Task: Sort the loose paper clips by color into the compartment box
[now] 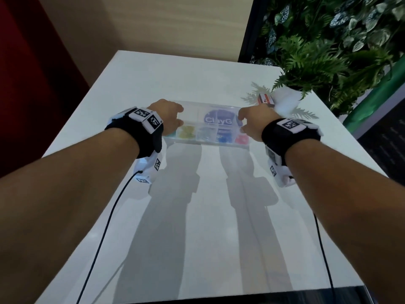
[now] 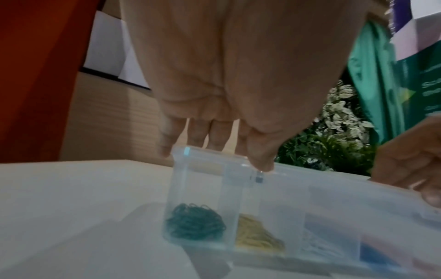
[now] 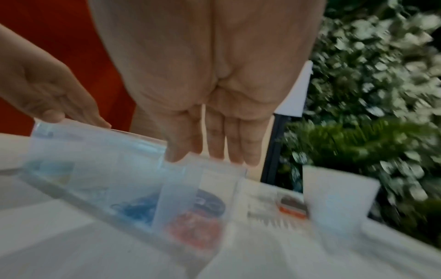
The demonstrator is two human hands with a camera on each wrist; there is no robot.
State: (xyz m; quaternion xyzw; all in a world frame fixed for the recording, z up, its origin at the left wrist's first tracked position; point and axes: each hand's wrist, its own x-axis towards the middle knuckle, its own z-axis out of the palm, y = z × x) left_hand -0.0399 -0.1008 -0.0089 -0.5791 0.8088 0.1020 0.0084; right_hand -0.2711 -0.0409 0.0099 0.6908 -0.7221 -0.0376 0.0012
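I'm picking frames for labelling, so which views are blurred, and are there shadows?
Right wrist view: heavily motion-blurred, plants smeared. Left wrist view: fairly sharp on the green clips in the compartment box. Head view: mild softness, long arm shadows on the table.
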